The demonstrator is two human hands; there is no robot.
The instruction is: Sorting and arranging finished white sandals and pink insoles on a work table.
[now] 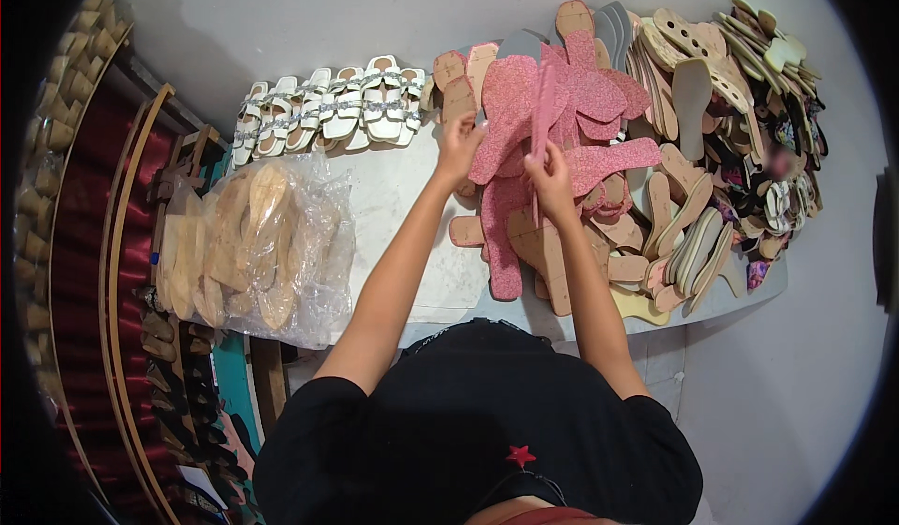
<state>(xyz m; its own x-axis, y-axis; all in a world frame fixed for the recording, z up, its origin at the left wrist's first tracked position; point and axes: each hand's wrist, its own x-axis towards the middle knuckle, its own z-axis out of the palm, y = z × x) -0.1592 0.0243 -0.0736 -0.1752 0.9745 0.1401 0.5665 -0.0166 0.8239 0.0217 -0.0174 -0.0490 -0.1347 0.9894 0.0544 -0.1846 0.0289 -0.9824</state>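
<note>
My right hand [551,177] grips a pink glittery shoe insole [543,94], held upright so that it shows mostly edge-on. To the left of it, my left hand [457,148] is raised with thumb and fingers apart and nothing visible between them. It is close to another pink glitter insole [507,113] in the pile; whether they touch I cannot tell. Under and around both hands lie several more pink glitter insoles [506,253], some turned to their tan undersides [541,244].
White sandals [342,103] with decorated straps stand in a row at the back left. A clear plastic bag [323,216] of wooden-looking shoe forms lies at the table's left. Mixed soles and insoles [693,103] heap up on the right. Shelves of shoe forms [56,132] line the far left.
</note>
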